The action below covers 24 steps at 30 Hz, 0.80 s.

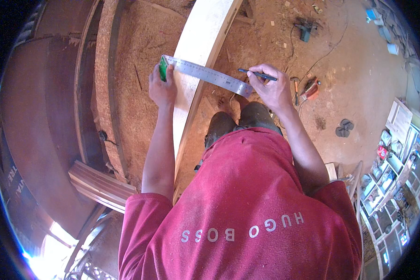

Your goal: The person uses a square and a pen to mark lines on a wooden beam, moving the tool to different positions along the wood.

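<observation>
A try square with a green stock and a graduated metal blade point(205, 73) lies across a long pale wooden board point(198, 35). My left hand point(163, 89) is closed around the green stock point(163, 69) at the board's left edge, thumb toward the blade. The blade's far end sticks out past the board's right edge. In my right hand point(274, 91) a black pen point(262, 74) is pinched between thumb and fingers, its tip pointing left. This hand is to the right of the blade's end, and the pen is apart from the board.
Sawdust covers the brown floor point(331, 98). A hammer point(296, 91), an orange-and-black tool point(311, 88), a dark power tool point(305, 31) with a cord and a pair of sandals point(344, 128) lie to the right. Stacked timber point(102, 184) is at left, cluttered shelves point(392, 172) at right.
</observation>
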Tool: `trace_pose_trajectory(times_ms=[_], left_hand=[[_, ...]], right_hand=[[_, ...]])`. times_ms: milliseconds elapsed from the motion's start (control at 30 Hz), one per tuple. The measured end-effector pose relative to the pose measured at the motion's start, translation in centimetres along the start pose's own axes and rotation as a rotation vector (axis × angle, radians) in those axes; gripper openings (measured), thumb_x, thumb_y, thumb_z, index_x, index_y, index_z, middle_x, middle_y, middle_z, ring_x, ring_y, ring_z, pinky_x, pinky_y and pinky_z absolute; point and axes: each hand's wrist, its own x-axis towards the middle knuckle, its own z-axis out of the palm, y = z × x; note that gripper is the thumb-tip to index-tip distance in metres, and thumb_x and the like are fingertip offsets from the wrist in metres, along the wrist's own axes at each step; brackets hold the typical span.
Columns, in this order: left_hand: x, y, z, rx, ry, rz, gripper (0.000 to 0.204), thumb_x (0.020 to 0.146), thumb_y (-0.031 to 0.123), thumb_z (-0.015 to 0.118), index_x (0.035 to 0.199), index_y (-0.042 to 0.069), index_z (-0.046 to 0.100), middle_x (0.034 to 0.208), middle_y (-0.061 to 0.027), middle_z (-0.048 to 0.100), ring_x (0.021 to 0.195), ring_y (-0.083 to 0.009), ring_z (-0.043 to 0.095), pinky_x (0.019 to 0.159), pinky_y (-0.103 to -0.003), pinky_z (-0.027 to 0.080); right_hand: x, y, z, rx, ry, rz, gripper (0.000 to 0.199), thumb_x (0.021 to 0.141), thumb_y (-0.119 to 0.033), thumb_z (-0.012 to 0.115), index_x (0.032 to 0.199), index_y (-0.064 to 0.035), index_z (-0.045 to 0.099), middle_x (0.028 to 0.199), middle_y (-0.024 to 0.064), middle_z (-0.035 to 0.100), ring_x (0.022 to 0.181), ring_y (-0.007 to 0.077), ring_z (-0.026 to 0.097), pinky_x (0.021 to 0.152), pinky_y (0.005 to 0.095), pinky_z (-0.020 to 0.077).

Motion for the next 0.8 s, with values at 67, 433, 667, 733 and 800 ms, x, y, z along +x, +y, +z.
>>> trace_pose_trajectory(times_ms=[67,433,667,733,800], left_hand=[[0.0,0.1,0.0,0.007,-0.013,-0.016,0.065,0.098,0.063,0.054,0.136,0.011,0.063,0.122,-0.0154,0.066,0.107,-0.0371,0.069,0.086,-0.048,0.055],[0.2,-0.6,0.4,-0.024,-0.021,-0.008,0.066,0.099,0.062,0.055,0.137,0.009,0.062,0.123,-0.0148,0.066,0.107,-0.037,0.069,0.086,-0.048,0.056],[0.1,0.0,-0.1,0.0,-0.036,-0.051,0.064,0.098,0.061,0.057,0.135,0.009,0.063,0.123,-0.0145,0.067,0.108,-0.036,0.068,0.086,-0.048,0.055],[0.1,0.2,-0.2,-0.008,-0.04,-0.056,0.063,0.098,0.061,0.058,0.134,0.01,0.064,0.122,-0.0144,0.067,0.108,-0.0361,0.069,0.086,-0.048,0.056],[0.1,0.4,-0.3,-0.017,-0.043,-0.061,0.063,0.097,0.06,0.058,0.134,0.01,0.064,0.122,-0.0144,0.067,0.107,-0.0361,0.069,0.086,-0.048,0.056]], right_hand=[[0.2,0.0,0.1,0.001,-0.019,0.039,0.014,0.09,-0.012,0.077,0.099,-0.0012,0.075,0.091,0.0067,0.074,0.078,0.013,0.067,0.07,0.0289,0.0522],[0.9,0.1,0.4,-0.004,-0.028,-0.013,0.015,0.089,-0.018,0.076,0.099,-0.0065,0.075,0.096,0.0119,0.076,0.079,0.0259,0.074,0.069,0.0354,0.0577],[1.3,-0.2,0.6,0.011,-0.045,-0.007,0.016,0.089,-0.018,0.076,0.1,-0.0053,0.075,0.095,0.0122,0.075,0.08,0.027,0.074,0.07,0.0359,0.0579],[1.5,-0.1,1.3,0.02,-0.039,-0.024,0.016,0.089,-0.018,0.076,0.1,-0.0058,0.075,0.094,0.0118,0.075,0.08,0.0265,0.074,0.07,0.0356,0.058],[1.8,-0.1,1.9,0.029,-0.033,-0.043,0.015,0.089,-0.018,0.076,0.099,-0.0062,0.076,0.094,0.0114,0.076,0.079,0.0259,0.074,0.07,0.0353,0.0581]])
